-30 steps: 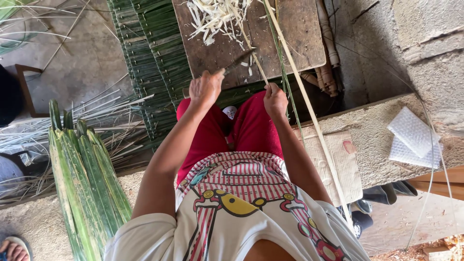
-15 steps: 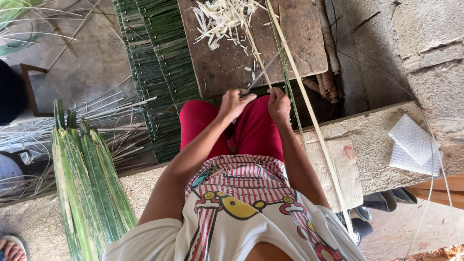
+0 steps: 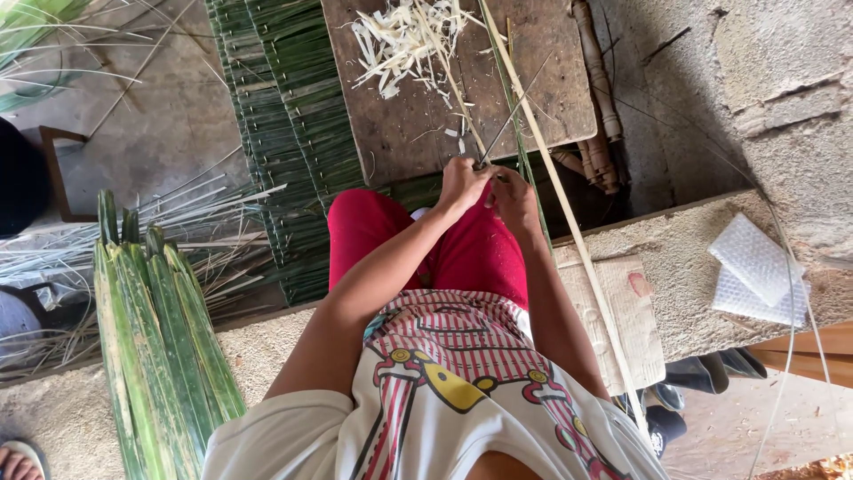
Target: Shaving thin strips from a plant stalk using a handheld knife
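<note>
left hand [image 3: 462, 185] and right hand [image 3: 515, 200] meet knuckle to knuckle over the red-trousered lap, fingers of both curled shut; the left seems to clamp a thin dark blade [image 3: 511, 124] that runs up toward 1 o'clock, and the right pinches a long pale strip [image 3: 569, 227], though the exact grip is hidden behind the knuckles. that one strip crosses from 12 o'clock on the board down past the right knee to 5 o'clock. one wooden board [image 3: 551, 107] lies just beyond the hands at 12 o'clock, carrying one heap of pale shavings [image 3: 400, 49] at its far left part and a second, thinner pale strip slanting across it; loose slivers too many to count. at 11 o'clock, touching the board's left edge, one woven mat of green strips [image 3: 275, 124] runs down the concrete floor. at 8 o'clock, one bundle of long green leaves [image 3: 160, 338], about six blades showing. stray dry strands litter the floor at 9 o'clock. at 1 o'clock two turned wooden spindles [image 3: 597, 98] lie beside the board. at 3 o'clock two pieces of bubble wrap [image 3: 755, 276] sit on a concrete ledge [image 3: 684, 267], with a piece of cardboard [image 3: 622, 311] nearer the knee. the person's forearms and striped shirt block the lap at 6 o'clock.
</note>
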